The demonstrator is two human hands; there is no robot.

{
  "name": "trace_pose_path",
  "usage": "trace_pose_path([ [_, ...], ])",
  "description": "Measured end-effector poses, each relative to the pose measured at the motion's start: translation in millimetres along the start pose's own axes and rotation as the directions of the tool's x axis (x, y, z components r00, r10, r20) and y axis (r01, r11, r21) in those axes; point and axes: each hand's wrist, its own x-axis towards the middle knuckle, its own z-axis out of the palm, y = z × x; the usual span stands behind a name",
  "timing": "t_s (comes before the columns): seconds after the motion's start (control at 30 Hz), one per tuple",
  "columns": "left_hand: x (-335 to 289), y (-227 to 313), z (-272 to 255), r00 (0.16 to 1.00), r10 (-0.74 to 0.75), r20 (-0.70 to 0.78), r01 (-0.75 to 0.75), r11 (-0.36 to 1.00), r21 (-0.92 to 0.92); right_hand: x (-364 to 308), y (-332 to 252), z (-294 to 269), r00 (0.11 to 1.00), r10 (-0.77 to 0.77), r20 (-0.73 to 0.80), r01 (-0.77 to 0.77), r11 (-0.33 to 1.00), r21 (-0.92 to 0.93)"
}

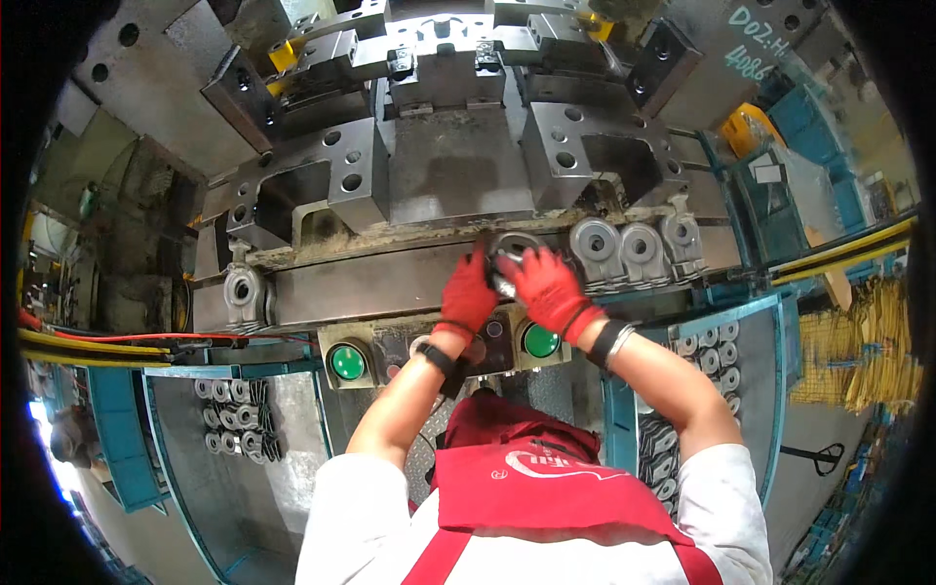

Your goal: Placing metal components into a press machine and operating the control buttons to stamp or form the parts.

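Both my hands wear red gloves and meet at the front ledge (366,283) of a large metal press. Between them is a dark metal part with a round ring-shaped end (517,242). My right hand (548,291) grips it from the right, fingers closed over its near side. My left hand (469,294) is closed at its left edge, fingertips partly hidden behind the part. Just right of them, several similar ring-ended metal parts (595,244) stand in stacks along the ledge. Another small stack of these parts (242,290) is at the ledge's left end.
Beyond the ledge rise the press's steel die blocks (561,146). Below my hands, a control box carries a left green button (347,362) and a right green button (541,340). A left bin (283,478) and a right bin (770,390) hold more metal parts.
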Motion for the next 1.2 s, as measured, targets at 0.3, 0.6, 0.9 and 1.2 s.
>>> trace_pose_path([
  [0.3, -40.6, -26.8, -46.1, 0.886, 0.152, 0.438, 0.069, 0.892, -0.447, -0.4, -49.8, 34.2, 0.981, -0.119, -0.150, 0.095, 0.983, -0.159],
  [0.6, 16.2, -9.0, 25.2, 0.830, 0.015, 0.557, 0.470, 0.519, -0.714, -0.7, -18.2, 60.2, 0.981, 0.152, 0.123, -0.127, 0.973, -0.192],
  [0.9, 6.5, -6.3, -0.2, 0.949, 0.031, 0.315, 0.178, 0.770, -0.612, -27.8, -7.5, 11.9, 0.990, 0.094, -0.101, -0.034, 0.876, 0.481],
  [1.2, -27.8, 56.6, -7.7, 0.996, -0.069, 0.051, 0.085, 0.819, -0.568, -200.8, 2.6, 39.2, 0.948, 0.311, -0.073, -0.197, 0.750, 0.632],
])
